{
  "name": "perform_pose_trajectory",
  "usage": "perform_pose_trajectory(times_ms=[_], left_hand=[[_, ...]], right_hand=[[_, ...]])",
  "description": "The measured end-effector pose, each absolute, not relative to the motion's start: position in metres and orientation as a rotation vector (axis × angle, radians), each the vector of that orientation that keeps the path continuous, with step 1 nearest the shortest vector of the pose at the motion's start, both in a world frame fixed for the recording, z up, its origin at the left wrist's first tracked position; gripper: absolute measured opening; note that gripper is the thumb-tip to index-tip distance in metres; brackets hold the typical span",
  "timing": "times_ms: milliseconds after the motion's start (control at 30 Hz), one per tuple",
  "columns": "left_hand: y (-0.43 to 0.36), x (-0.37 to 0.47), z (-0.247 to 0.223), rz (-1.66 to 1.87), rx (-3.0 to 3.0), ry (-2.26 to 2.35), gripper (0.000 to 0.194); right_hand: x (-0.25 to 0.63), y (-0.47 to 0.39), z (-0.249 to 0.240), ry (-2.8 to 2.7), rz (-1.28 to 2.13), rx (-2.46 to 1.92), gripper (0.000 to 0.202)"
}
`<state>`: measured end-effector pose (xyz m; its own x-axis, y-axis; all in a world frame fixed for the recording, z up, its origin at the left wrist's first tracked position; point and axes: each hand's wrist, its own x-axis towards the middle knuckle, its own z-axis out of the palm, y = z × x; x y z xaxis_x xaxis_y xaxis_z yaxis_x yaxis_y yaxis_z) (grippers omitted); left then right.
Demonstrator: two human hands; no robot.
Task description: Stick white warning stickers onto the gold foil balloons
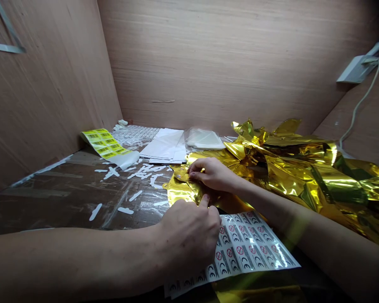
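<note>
A flat gold foil balloon (178, 191) with a small tab on its left edge lies in front of me. My right hand (213, 173) reaches over from the right, its thumb and fingers pinched on a fold of the foil. Nearer to me, my left hand (189, 233) is curled, one finger stretched up against the foil beside the right hand. Its other fingers are hidden, so anything inside them cannot be made out. Under and beside the left hand is a sheet of CE stickers (240, 248), printed with red prohibition signs.
Crumpled gold foil (303, 168) is heaped on the right. Yellow barcode labels (104, 143), white papers (164, 145) and a clear plastic packet (204, 139) lie toward the back. White scraps (125, 210) are scattered on the brown table (66, 202). Wooden panels (208, 63) enclose it; a cable (361, 99) hangs right.
</note>
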<state>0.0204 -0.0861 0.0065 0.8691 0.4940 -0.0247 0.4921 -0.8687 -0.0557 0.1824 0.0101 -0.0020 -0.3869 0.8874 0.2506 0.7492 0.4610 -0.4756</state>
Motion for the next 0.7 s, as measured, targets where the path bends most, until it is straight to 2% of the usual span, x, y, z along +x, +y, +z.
perform_pose_trajectory(times_ms=[300,500,700], left_hand=[[-0.087,0.021,0.005,0.044,-2.965,-0.726,0.021],[-0.085,0.020,0.000,0.020,-2.973,-0.736,0.019],[-0.080,0.019,0.001,-0.016,-3.022,-0.907,0.018]], right_hand=[[0.182,0.013,-0.005,-2.340,0.159,-1.300,0.006],[0.179,0.027,-0.006,-2.454,-0.117,-1.302,0.016],[0.190,0.029,0.009,-2.557,-0.307,-1.279,0.013]])
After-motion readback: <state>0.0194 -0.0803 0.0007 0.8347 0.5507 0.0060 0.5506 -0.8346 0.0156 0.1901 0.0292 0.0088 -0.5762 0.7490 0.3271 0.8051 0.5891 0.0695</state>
